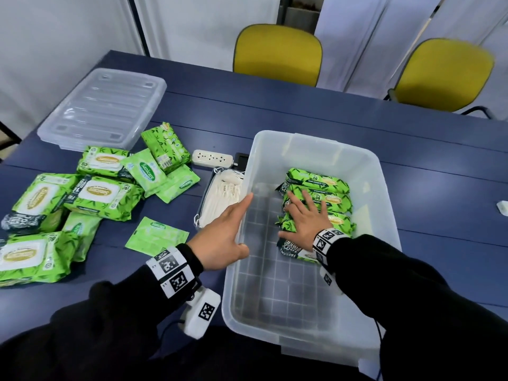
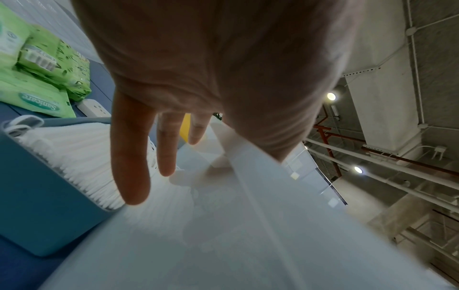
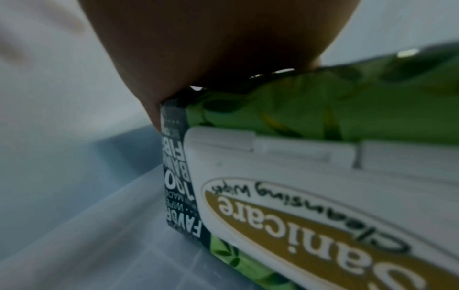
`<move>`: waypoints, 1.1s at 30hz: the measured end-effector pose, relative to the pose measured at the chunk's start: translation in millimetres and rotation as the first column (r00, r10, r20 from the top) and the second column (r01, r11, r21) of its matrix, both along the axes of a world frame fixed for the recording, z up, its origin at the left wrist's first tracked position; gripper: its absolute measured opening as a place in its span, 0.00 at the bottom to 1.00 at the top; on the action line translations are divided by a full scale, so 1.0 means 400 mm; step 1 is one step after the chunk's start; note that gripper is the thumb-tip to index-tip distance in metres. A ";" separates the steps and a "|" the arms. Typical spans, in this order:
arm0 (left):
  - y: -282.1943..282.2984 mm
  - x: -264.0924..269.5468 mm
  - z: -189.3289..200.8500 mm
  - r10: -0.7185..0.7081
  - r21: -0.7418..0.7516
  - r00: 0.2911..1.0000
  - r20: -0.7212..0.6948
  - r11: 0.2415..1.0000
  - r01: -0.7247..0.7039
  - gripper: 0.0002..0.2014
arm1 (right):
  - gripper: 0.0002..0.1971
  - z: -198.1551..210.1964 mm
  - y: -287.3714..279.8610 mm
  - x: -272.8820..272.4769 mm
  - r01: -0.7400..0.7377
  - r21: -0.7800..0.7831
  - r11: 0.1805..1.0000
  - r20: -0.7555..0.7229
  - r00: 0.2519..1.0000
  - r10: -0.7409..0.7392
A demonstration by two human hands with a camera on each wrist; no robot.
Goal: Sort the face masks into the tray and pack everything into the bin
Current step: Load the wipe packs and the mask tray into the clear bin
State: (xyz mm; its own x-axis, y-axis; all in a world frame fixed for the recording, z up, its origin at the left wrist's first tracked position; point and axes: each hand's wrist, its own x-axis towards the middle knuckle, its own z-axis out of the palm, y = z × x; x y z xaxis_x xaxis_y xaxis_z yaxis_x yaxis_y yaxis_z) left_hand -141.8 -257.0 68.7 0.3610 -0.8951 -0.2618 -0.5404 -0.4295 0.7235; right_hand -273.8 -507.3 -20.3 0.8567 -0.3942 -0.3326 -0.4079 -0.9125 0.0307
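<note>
navy table (image 1: 275, 105), two yellow chairs (image 1: 277, 53) beyond, possibly curtained walls.

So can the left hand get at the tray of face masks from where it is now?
Probably yes. The left hand rests open on the bin's left wall, and the tray of face masks stands right beside that wall, just under the fingers, top uncovered, with nothing between them.
</note>
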 end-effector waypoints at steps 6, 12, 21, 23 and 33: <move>0.001 0.002 -0.014 0.024 -0.062 0.999 -0.048 0.998 -0.027 0.53 | 0.51 0.054 0.022 0.023 0.134 0.193 0.972 0.064 0.987 -0.149; 0.113 0.041 -0.027 0.193 -0.220 0.885 -0.425 0.926 -0.307 0.35 | 0.28 0.247 0.141 0.042 -0.019 0.455 0.890 0.537 0.803 -0.258; 0.524 0.244 -0.142 0.642 -0.042 0.708 -0.295 0.731 -0.681 0.14 | 0.12 0.493 0.500 0.103 -0.370 0.559 0.742 0.695 0.697 -0.176; 0.621 0.309 -0.156 0.695 -0.003 0.697 -0.176 0.708 -0.706 0.17 | 0.10 0.497 0.575 0.163 -0.375 0.642 0.669 0.646 0.734 -0.208; 0.952 0.638 -0.256 0.274 0.387 0.830 0.486 0.784 -0.486 0.54 | 0.10 0.247 0.887 0.542 -0.125 0.861 0.493 0.339 0.864 -0.373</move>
